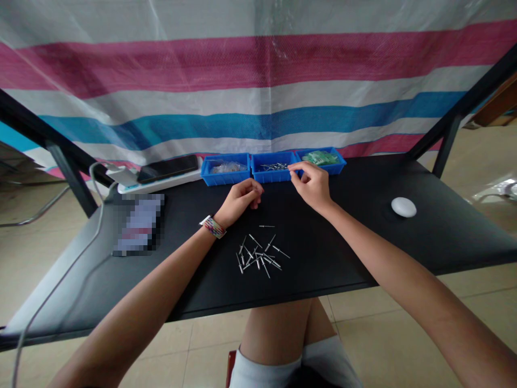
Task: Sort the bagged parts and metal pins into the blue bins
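We see our own two arms bare from the lower edge of the view up to the hands, with no sleeves on either. Our left hand has a woven band around the wrist, patterned in many small colours with a white strip along the edge nearer the hand. Our right hand wears nothing at the wrist, and we can make out no rings on either hand. Below the near edge of the table, our bare thigh shows above the hem of light grey shorts; the cloth looks soft and plain, with no print that we can tell.
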Demonstrator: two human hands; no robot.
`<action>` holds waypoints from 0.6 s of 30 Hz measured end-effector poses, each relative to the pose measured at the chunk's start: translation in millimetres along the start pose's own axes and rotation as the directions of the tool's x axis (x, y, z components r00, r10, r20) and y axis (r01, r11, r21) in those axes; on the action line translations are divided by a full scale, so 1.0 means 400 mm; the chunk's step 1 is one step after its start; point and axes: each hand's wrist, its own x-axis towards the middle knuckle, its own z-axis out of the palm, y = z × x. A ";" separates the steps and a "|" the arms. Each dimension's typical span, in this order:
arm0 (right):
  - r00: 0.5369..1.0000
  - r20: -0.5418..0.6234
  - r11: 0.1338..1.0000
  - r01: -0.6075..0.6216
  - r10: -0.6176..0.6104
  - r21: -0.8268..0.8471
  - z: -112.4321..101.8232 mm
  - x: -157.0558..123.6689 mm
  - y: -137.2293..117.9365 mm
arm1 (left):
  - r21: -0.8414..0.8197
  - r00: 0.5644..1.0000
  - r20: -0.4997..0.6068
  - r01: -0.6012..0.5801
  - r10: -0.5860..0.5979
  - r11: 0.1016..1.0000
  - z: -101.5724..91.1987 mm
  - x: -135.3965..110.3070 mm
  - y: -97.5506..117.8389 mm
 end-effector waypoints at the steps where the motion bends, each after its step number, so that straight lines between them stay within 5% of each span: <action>1: 0.999 0.022 1.000 0.025 -0.025 0.011 -0.002 -0.008 -0.017 | 0.001 1.000 0.001 0.001 -0.001 1.000 0.000 0.000 0.000; 3: 0.986 0.154 0.995 0.058 -0.069 0.075 -0.004 -0.029 -0.056 | 0.007 1.000 0.002 -0.004 0.004 1.000 0.000 -0.001 0.001; 6: 0.882 0.453 0.986 0.066 -0.131 0.156 0.005 -0.065 -0.107 | 0.017 1.000 -0.002 -0.025 0.025 1.000 0.000 -0.002 0.004; 8: 0.824 0.545 0.985 0.080 -0.153 0.155 0.020 -0.086 -0.128 | 0.023 0.999 -0.005 -0.035 0.035 0.999 0.000 -0.003 0.005; 13: 0.772 0.601 0.978 0.155 -0.208 0.140 0.054 -0.112 -0.137 | 0.034 0.999 -0.006 -0.045 0.045 0.998 -0.001 -0.004 0.005; 18: 0.787 0.586 0.981 0.122 -0.190 0.154 0.055 -0.109 -0.129 | 0.036 0.999 -0.013 -0.040 0.041 0.999 0.002 -0.003 0.005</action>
